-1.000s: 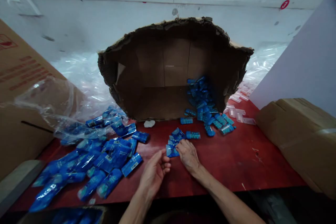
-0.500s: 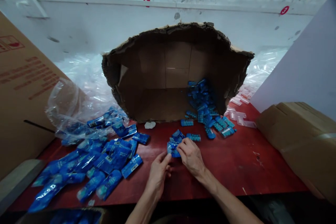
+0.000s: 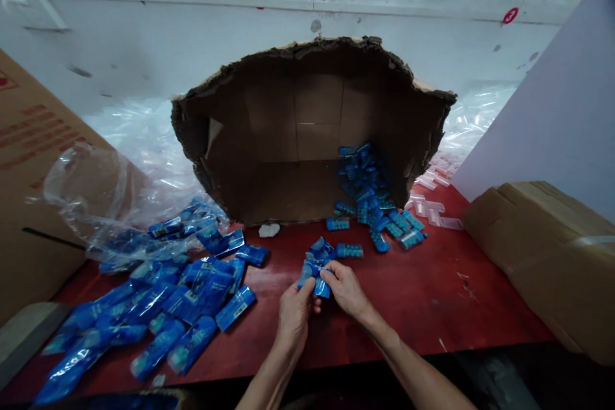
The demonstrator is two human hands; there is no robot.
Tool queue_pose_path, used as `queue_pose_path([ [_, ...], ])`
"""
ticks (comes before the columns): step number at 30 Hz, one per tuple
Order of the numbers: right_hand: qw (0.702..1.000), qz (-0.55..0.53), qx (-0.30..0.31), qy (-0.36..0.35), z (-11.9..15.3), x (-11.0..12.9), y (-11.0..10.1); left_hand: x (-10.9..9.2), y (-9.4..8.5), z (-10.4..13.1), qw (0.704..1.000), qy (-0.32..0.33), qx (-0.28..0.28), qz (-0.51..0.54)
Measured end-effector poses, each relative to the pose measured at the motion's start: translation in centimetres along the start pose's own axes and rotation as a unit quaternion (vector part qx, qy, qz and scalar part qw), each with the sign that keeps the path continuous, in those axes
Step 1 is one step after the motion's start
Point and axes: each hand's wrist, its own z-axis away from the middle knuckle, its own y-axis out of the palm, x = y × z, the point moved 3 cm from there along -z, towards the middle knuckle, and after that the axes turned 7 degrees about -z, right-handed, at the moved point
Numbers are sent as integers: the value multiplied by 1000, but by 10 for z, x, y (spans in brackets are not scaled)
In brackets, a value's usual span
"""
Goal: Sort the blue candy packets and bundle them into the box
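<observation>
Above the red table, my left hand and my right hand meet at a small blue packet, each pinching it between thumb and fingers. Just behind them lies more crumpled blue wrapping. A clear pack of teal pieces rests right of that wrapping. To the left spreads a heap of blue packets. Similar teal packs are piled at the right inside the torn cardboard box and spill out over its front edge.
The torn cardboard box opens toward me at the back. Clear plastic bags lie at the left, beside a large carton. A closed brown box stands at the right, with clear plastic pieces behind it.
My left hand has closed on the blue packet, which now hangs tilted between both hands. The view has shifted slightly, moving the scene left.
</observation>
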Motion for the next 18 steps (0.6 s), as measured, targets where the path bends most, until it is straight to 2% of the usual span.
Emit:
queue_pose_path([
  [3, 1000, 19, 6, -12, 2, 4, -1, 1, 4, 2, 1000, -13, 19, 15],
  [7, 998, 40, 42, -25, 0, 10, -11, -4, 6, 9, 991, -73, 108, 40],
  [9, 996, 46, 67, -30, -3, 15, -21, -8, 3, 12, 986, -91, 134, 40],
  [12, 982, 170, 58, -53, -12, 22, -38, -11, -2, 13, 987, -97, 120, 39],
  [15, 931, 364, 23, -30, -25, 20, -50, -8, -6, 13, 989, -115, 85, 46],
  [16, 920, 391, 22, -14, -30, 16, -51, -7, -7, 13, 989, -119, 75, 51],
  [18, 918, 396, 26, 4, -38, 10, -52, -5, -7, 14, 989, -120, 65, 60],
])
